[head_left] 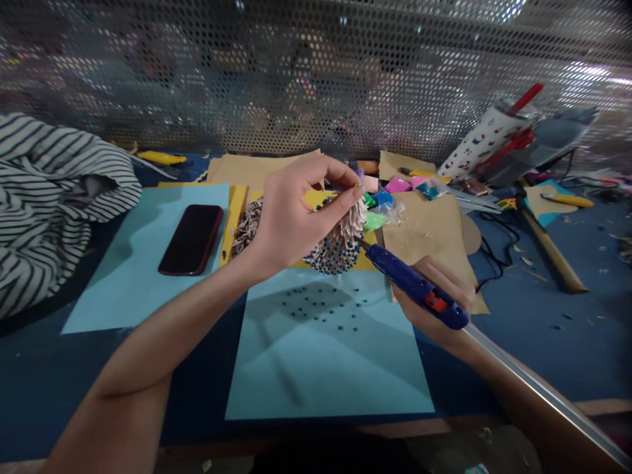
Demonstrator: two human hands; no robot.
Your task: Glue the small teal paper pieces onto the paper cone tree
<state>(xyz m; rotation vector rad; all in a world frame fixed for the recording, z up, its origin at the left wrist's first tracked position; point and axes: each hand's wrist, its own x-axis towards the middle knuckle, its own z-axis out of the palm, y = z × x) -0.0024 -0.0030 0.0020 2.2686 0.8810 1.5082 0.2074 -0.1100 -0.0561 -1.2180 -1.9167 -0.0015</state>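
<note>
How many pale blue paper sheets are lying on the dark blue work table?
3. One large pale blue paper sheet lies left, under a dark smartphone; another large sheet lies centre, with small teal beads; a small piece lies right, partly under tan card. Others may be hidden.

Two hands (291, 220), one glue gun (417, 286) and one spiky paper ball (340, 240) show at the middle of the desk (518, 342), with two pale blue paper sheets (326, 355), one phone (191, 239) and one striped cloth (54, 204) nearby. Three yellow tools (161, 158) lie farther out, along with at least four small coloured packets (397, 185), while the loose teal beads (320, 306) are too many to count.
</note>
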